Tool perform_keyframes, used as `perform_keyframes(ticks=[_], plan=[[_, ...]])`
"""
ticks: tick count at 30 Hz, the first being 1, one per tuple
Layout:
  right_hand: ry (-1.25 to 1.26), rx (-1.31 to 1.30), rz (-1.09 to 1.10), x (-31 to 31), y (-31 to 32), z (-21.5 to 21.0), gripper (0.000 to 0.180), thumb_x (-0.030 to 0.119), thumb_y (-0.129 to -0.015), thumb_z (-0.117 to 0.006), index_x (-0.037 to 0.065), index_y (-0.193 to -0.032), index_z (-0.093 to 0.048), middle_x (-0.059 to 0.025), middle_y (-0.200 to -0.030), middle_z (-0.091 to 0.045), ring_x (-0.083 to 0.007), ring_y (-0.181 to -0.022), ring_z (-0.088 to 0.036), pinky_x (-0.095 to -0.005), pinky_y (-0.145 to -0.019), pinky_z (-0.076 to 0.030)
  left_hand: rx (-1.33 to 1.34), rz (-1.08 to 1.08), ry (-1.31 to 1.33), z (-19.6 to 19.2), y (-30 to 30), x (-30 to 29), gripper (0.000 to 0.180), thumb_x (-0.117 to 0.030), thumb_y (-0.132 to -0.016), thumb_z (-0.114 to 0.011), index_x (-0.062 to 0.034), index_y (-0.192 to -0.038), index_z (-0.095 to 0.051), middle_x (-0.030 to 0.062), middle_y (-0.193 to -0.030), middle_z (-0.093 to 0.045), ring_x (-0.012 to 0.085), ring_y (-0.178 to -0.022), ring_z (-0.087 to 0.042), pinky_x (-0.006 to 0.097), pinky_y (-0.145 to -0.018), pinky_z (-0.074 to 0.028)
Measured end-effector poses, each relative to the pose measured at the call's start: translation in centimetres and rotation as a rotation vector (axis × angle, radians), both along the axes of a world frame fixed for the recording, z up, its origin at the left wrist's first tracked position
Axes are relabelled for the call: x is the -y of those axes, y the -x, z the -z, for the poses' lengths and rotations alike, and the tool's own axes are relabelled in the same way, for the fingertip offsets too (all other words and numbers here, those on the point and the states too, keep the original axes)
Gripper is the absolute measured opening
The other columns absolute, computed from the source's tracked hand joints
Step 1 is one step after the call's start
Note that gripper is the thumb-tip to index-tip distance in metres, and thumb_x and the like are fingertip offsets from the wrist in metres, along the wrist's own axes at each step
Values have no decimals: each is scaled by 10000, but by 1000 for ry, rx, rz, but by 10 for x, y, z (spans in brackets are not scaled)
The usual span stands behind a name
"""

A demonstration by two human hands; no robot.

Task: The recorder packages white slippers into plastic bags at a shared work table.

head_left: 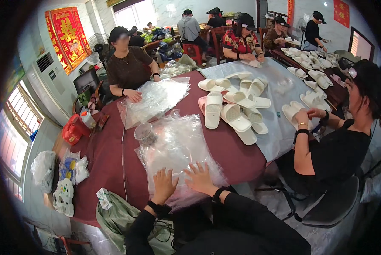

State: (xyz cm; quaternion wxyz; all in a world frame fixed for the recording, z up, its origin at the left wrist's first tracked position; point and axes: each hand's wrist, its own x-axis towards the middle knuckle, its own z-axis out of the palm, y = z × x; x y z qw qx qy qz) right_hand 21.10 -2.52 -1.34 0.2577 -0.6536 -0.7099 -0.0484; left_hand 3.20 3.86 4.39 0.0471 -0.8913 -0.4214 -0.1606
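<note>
Hands (200, 178) on glossy plastic bags (177, 146)

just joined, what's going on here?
The person's left hand and right hand lie palm down, fingers spread, on the near end of a stack of clear plastic bags. A clear round tub sits toward its far left. White slippers are heaped to the right. Across the table, a co-worker has a hand on another clear bag stack; a co-worker at right is handling white slippers.
</note>
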Motion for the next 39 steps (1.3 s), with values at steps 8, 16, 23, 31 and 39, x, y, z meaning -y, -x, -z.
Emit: perform_keyframes(ticks=[8,16,23,31,39], plan=[[178,-181,-42,-18,-19,3,499,473,-835,-551,191,-1247,-549,-83,-1349,-472,-309,-1287,-370,-548,-1045,-205,-18,-161,87,36,-4,37,560,-444,-811,-591,-116,-1253,-490,256,-1328,-402,429,-1270,-318,571,-1016,-240],[-148,-640,243,-37,-110,-76,375,272,-785,-620,53,-1090,-614,-164,-1126,-603,-334,-1067,-546,-413,-899,-422,137,-188,147,43,5,50,534,-413,-822,-568,-137,-1273,-497,266,-1410,-294,435,-1342,-185,582,-1081,-82],[-213,-487,996,-57,-231,-62,828,363,-739,-725,-31,-1332,-301,-276,-1250,-448,-421,-1147,-445,-466,-950,-383,155,-233,110,42,4,55,518,-421,-811,-582,-158,-1253,-521,247,-1386,-341,422,-1318,-244,572,-1075,-128],[-18,-1674,327,-78,-267,-45,353,72,-782,-576,-44,-1098,-471,-152,-938,-601,-266,-773,-623,-353,-584,-511,173,-210,93,47,-1,49,515,-434,-815,-573,-167,-1252,-526,236,-1373,-362,413,-1298,-283,566,-1066,-156],[-5,-2151,-55,-81,-266,-106,251,35,-809,-569,-61,-1031,-501,-165,-890,-595,-241,-759,-608,-260,-600,-527,165,-183,73,44,-2,52,518,-434,-813,-574,-162,-1251,-525,233,-1362,-374,416,-1289,-292,577,-1058,-168]])
